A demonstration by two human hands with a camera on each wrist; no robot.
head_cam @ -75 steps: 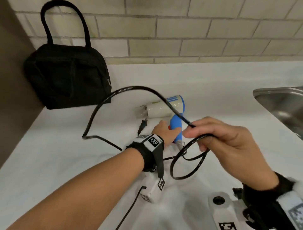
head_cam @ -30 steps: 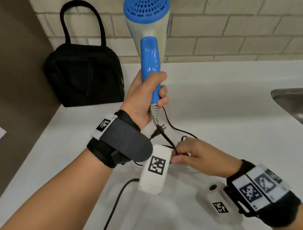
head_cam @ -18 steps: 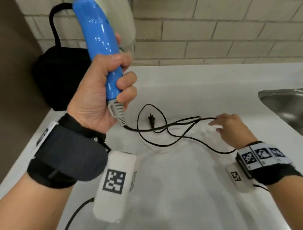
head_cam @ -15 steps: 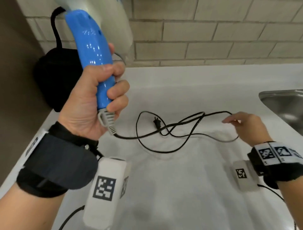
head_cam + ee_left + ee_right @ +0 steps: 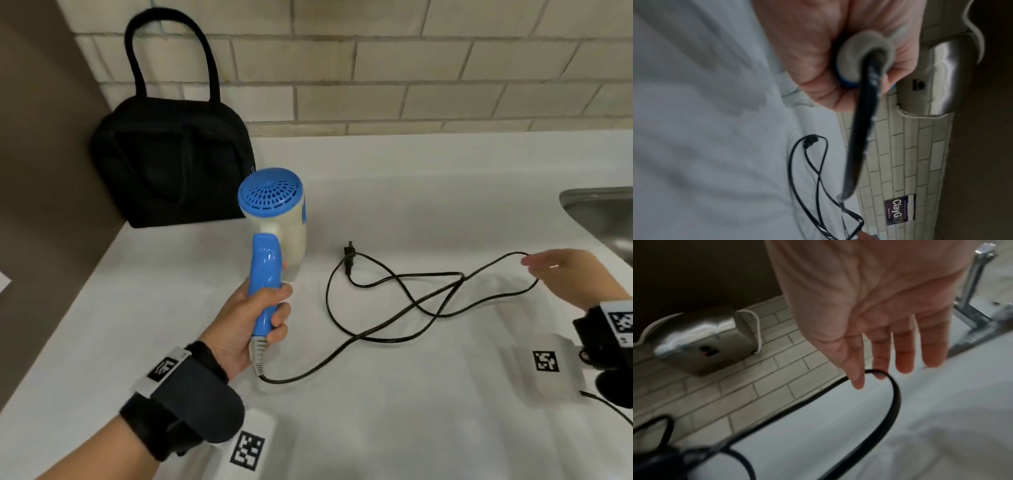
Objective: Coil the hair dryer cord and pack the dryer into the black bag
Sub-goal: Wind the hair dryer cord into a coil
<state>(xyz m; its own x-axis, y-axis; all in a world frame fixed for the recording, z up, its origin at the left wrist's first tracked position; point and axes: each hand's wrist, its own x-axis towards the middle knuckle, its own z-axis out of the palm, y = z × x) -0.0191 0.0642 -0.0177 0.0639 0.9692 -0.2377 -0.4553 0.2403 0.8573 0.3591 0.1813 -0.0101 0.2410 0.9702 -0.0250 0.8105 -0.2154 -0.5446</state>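
My left hand point(image 5: 255, 320) grips the blue handle of the blue and cream hair dryer point(image 5: 274, 219), holding it upright above the white counter point(image 5: 171, 308). In the left wrist view the left hand point(image 5: 838, 53) wraps the handle's end where the cord point(image 5: 863, 129) comes out. The black cord point(image 5: 404, 301) trails right in loose crossing loops, its plug point(image 5: 348, 251) lying on the counter. My right hand point(image 5: 561, 274) has straight fingers at the cord's far loop point(image 5: 894, 391); the fingertips point(image 5: 858, 381) touch it. The black bag point(image 5: 171, 171) stands closed at the back left.
A steel sink point(image 5: 603, 216) lies at the right edge, with a faucet base point(image 5: 972, 288) near it. A tiled wall point(image 5: 376, 68) runs behind. A steel wall unit point(image 5: 701, 342) hangs on the tiles. A brown panel point(image 5: 41, 171) borders the left.
The dryer has come down from high at the left to the middle, its rear grille now facing me. My right hand has stretched the cord's loop further right.
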